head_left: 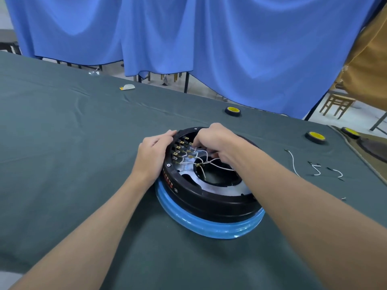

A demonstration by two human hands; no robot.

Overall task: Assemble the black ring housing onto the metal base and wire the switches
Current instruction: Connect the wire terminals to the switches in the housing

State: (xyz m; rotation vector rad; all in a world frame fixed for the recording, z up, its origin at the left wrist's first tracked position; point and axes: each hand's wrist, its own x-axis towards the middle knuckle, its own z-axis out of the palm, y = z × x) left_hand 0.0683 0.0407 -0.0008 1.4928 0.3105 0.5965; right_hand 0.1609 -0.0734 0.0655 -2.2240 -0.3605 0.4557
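Observation:
The black ring housing (pixel 209 203) sits on the metal base (pixel 215 188), whose lower rim is wrapped in blue film (pixel 201 226). A row of switch terminals (pixel 180 150) lines the housing's inner left wall, and white wires (pixel 201 154) run from them toward the centre hole. My left hand (pixel 154 155) grips the housing's outer left edge, fingers curled over the rim. My right hand (pixel 217 141) reaches inside the ring, fingers bent down and pinching a white wire near the terminals. The fingertips hide the exact contact.
Loose white wires (pixel 293 162) and short connector leads (pixel 318 170) lie to the right on the dark green table cloth (pixel 73 143). Two black-and-yellow tape rolls (pixel 232 111) (pixel 316 137) stand behind. A blue curtain (pixel 188 38) hangs at the far edge.

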